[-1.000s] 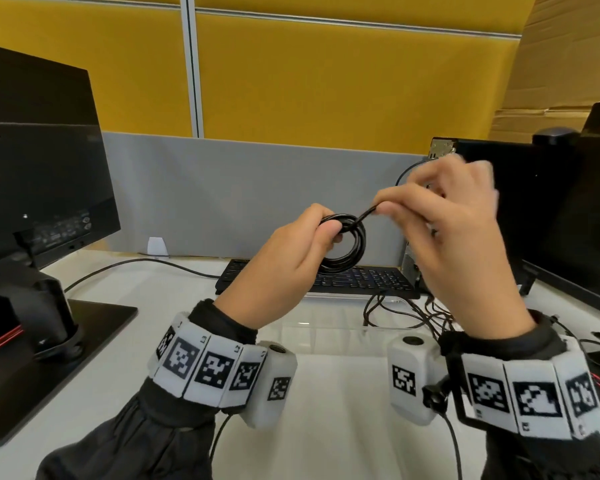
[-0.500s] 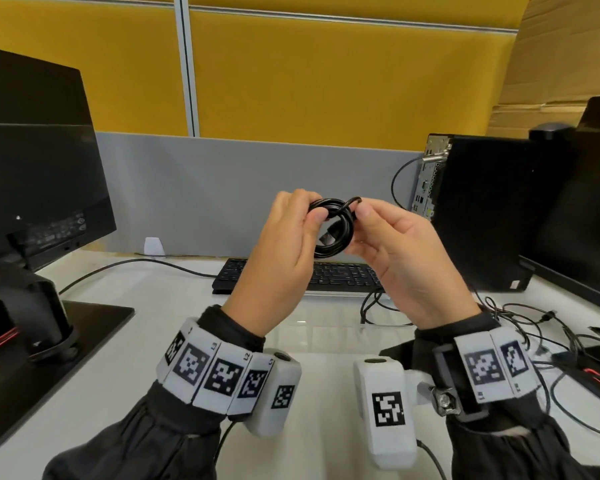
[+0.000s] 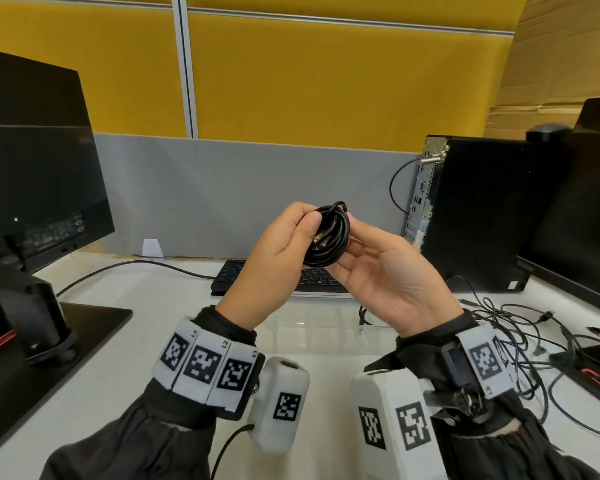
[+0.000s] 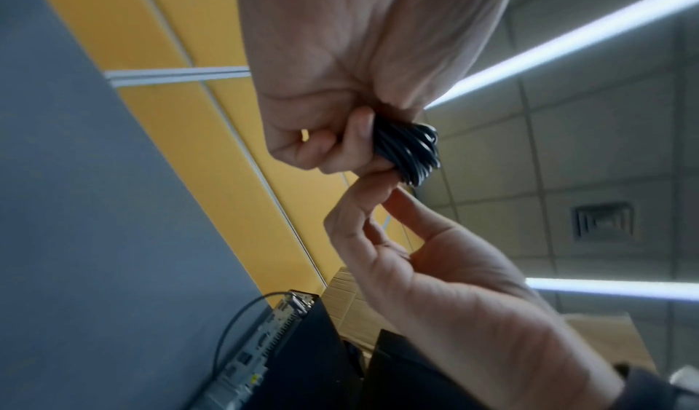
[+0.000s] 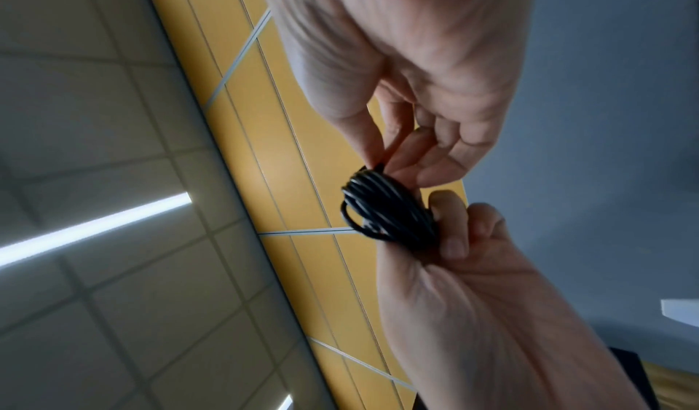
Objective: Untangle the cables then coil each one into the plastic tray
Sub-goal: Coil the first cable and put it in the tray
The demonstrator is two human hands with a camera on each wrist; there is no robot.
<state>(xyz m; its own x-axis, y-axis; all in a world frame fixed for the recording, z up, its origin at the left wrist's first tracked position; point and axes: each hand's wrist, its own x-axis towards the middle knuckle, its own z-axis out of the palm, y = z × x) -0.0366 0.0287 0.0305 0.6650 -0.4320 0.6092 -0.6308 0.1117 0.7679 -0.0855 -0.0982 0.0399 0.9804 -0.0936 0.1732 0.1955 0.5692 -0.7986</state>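
The black cable (image 3: 329, 237), wound into a small coil, sits raised above the table (image 3: 146, 306); left hand (image 3: 274, 268) pinches one side, thumb pressed on it; right hand (image 3: 385, 275) steadies the other, fingers (image 5: 435, 165) loosely curled; light and springy, I'd judge; grip across all the loops; clear tray (image 3: 326, 336) waits below.

Glossy black coiled cable (image 3: 329, 237), smooth white desk (image 3: 146, 317), matt grey cloth partition (image 3: 239, 188).

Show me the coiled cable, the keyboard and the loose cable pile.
coiled cable (image 3: 333, 242), head view, right side of loops.
keyboard (image 3: 317, 277), head view, keys below coil.
cable pile (image 3: 513, 327), head view, tangled middle strands.
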